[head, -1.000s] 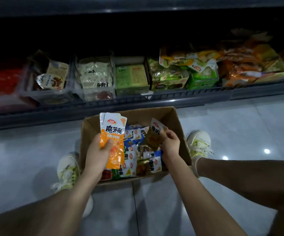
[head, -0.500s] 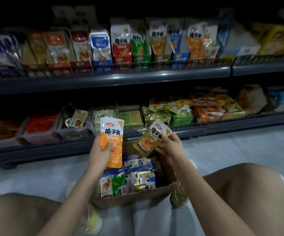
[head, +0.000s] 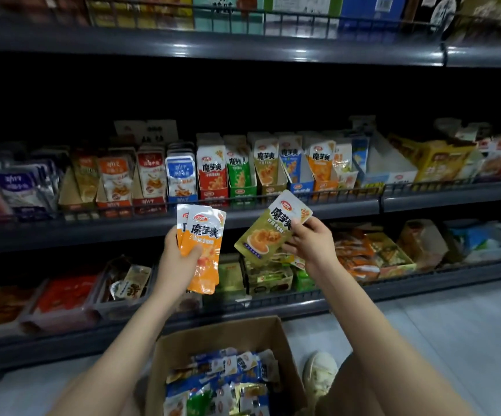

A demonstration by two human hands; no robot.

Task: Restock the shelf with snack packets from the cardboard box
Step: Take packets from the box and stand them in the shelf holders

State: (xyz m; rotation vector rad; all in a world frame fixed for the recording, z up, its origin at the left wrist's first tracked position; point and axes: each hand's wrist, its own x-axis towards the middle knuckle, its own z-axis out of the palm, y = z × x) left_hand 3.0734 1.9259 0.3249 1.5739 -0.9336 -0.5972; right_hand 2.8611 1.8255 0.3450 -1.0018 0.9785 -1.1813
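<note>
My left hand [head: 180,262] grips a small stack of orange-and-white snack packets [head: 205,241], held upright in front of the middle shelf's rail. My right hand [head: 310,241] pinches one olive-gold packet [head: 268,231], tilted, by its right edge. The cardboard box [head: 213,334] stands open on the floor below my arms, filled with several mixed packets [head: 228,382]. On the middle shelf [head: 273,213] stand display cartons of the same brand: red, green, gold [head: 267,166], blue and orange [head: 321,166] rows.
A wire rail runs along the front of the middle shelf. The lower shelf [head: 273,307] holds trays and green cartons. The top shelf [head: 243,49] carries larger boxes. My shoe [head: 319,373] rests on the pale tiled floor right of the box.
Both hands have risen from the box with their packets, up to the level of the middle shelf. The view has tilted upward, and the box now sits lower in the frame.
</note>
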